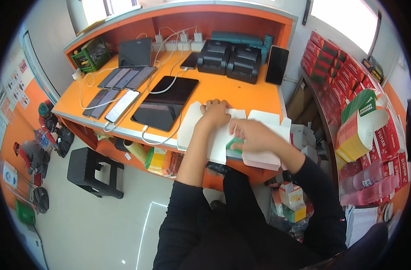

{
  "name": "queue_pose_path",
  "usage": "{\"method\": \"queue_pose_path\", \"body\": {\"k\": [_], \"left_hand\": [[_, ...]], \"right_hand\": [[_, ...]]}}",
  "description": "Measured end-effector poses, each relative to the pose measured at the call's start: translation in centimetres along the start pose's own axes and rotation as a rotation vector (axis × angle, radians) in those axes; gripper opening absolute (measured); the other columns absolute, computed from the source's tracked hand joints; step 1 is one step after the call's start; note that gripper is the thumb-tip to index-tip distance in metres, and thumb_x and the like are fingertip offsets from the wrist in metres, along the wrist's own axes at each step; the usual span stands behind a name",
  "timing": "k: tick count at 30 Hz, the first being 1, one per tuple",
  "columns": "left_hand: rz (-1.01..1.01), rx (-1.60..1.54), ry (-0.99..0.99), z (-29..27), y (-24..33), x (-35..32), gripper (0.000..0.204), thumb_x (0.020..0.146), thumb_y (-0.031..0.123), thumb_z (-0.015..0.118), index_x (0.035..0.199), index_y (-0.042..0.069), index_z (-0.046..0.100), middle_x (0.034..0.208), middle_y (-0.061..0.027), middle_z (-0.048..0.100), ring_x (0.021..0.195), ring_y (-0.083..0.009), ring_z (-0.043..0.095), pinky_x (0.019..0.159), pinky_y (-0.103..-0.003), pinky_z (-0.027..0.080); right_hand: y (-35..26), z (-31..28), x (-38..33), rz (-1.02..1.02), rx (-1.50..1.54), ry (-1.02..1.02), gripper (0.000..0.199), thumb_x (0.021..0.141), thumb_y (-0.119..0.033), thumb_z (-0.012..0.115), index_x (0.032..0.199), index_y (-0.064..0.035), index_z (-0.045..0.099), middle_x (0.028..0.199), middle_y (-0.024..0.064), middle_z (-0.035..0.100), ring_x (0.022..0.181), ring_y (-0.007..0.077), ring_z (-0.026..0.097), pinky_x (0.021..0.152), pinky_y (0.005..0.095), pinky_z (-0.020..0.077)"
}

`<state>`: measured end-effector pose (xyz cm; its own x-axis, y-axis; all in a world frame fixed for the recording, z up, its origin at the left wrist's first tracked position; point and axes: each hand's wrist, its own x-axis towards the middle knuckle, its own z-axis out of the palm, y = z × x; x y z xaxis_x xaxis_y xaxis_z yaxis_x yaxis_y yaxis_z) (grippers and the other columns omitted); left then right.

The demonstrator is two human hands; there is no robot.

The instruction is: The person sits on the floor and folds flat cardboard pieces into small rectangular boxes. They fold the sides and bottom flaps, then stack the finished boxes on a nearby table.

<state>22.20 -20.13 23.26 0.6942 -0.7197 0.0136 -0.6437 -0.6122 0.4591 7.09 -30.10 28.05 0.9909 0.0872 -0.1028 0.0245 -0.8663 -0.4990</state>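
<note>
White paper sheet (219, 143) lies at the near edge of your orange desk (241, 96), its long axis running away from you and its lower end overhanging the edge. Your left hand (216, 112) rests closed as a fist on the sheet's far end, pinning it. Your right hand (254, 135) lies just to the right, fingers bent down onto a small green piece (234, 144) at the sheet's right edge; whether they pinch it you cannot tell. The right hand is the nearer to that piece. Beneath your right hand sits a stack of pink-white cards (264, 158). Farther off lie a black tablet (165, 103), a row of phones (120, 90) on white cables, and two black printers (232, 58).
</note>
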Motion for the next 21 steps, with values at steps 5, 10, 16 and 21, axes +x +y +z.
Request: {"method": "queue_pose_path", "body": {"k": [5,10,16,21], "left_hand": [[0.029,-0.101,0.098,0.1,-0.2,-0.7,0.044,0.082,0.019,0.065,0.124,0.011,0.055,0.129,-0.0142,0.052,0.126,-0.0334,0.041,0.106,-0.047,0.026],[0.403,-0.245,0.494,-3.5,-1.0,-6.2,0.032,0.083,0.009,0.058,0.115,0.007,0.057,0.121,-0.0164,0.054,0.117,-0.0351,0.047,0.097,-0.042,0.037],[0.375,0.071,0.359,-4.2,-0.8,-17.9,0.03,0.076,0.011,0.068,0.105,0.008,0.06,0.113,-0.0087,0.058,0.11,-0.0273,0.054,0.093,-0.041,0.037],[0.427,0.178,0.53,-0.9,-2.4,-18.2,0.038,0.066,0.01,0.075,0.103,0.011,0.063,0.108,-0.0039,0.062,0.101,-0.0224,0.058,0.088,-0.037,0.039]], "right_hand": [[-4.0,4.5,-3.0,-0.424,-0.32,0.288,0.039,0.066,-0.02,0.076,0.099,-0.0071,0.061,0.099,0.0091,0.06,0.101,0.0273,0.056,0.085,0.0386,0.0464],[-2.7,4.8,-2.8,-0.441,-0.45,0.387,0.033,0.064,-0.019,0.074,0.088,-0.003,0.059,0.084,0.0095,0.057,0.082,0.026,0.057,0.076,0.0358,0.0458],[-0.6,5.0,-4.4,-0.538,-0.556,0.528,0.025,0.064,-0.015,0.066,0.083,-0.0017,0.058,0.077,0.009,0.054,0.076,0.0235,0.055,0.074,0.0322,0.045],[-1.8,6.0,-3.7,-0.565,-0.613,0.624,0.027,0.065,-0.015,0.065,0.086,0.0014,0.057,0.079,0.0094,0.053,0.078,0.0226,0.054,0.073,0.0318,0.0458]]}}
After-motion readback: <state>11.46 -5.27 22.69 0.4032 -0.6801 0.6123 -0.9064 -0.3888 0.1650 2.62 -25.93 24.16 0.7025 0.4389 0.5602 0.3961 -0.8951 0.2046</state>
